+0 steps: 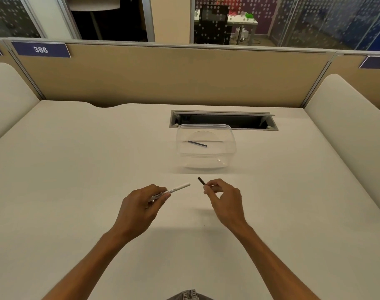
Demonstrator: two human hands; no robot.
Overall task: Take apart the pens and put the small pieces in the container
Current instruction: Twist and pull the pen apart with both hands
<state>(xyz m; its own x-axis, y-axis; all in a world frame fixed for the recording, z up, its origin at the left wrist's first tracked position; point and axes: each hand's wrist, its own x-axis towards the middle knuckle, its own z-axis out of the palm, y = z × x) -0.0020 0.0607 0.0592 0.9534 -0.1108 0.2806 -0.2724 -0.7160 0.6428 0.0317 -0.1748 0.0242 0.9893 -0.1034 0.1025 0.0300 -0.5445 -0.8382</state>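
We see our left hand over the white desk. Its fingers are curled round a white pen and hold it near the middle. The pen sticks out past those fingers, up and to the right. Its far end is open and points at our other hand. There is small dark print on the pen, but it is too small for us to read.

Just right of the pen tip there is a little gap. Then comes a small dark piece. Our right hand pinches it between the thumb and the fingertips. The piece pokes up and to the left from those fingertips. It does not touch the pen. The other fingers of that hand are bent in.

Beyond the fingers of both hands, a bit nearer the right hand, sits a clear box on the desk. A thin dark stick lies flat inside it. Behind the box there is a long dark slot in the desk.
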